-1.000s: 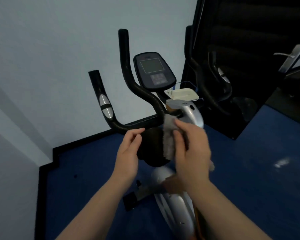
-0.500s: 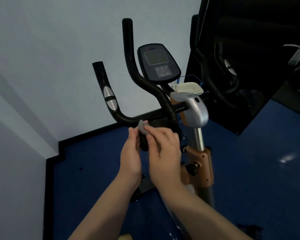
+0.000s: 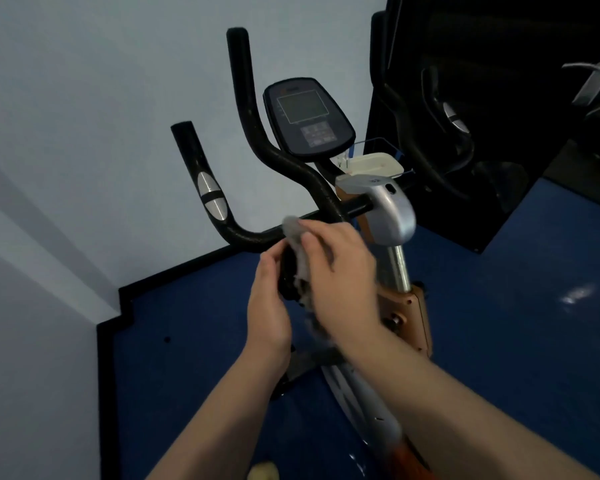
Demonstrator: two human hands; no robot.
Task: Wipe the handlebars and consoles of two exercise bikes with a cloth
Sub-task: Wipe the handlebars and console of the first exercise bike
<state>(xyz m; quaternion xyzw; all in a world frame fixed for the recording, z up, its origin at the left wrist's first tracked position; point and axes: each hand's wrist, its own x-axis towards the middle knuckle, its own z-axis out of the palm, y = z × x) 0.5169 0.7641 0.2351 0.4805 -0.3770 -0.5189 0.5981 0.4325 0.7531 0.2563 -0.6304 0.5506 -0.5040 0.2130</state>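
An exercise bike stands before me with black curved handlebars [image 3: 278, 157] and a dark console [image 3: 307, 117] with a grey screen. A grey cloth [image 3: 297, 242] is bunched in my right hand [image 3: 340, 268], just below the bar's horizontal stretch. The cloth's lower part hangs between my hands. My left hand [image 3: 269, 306] is close beside it, fingers curled toward the cloth; whether it pinches the cloth is not clear. A second bike's black handlebars [image 3: 440, 109] show at the right against a dark panel.
A pale wall stands close behind the bike, with a black skirting along blue floor [image 3: 516, 306]. The bike's silver stem housing [image 3: 388, 209] and post sit right of my hands. A white tray [image 3: 374, 164] lies behind the console. More equipment shows at the far right.
My view has moved closer to the bike. Both hands came together below the handlebar, and my right hand with the cloth rose toward the bar.
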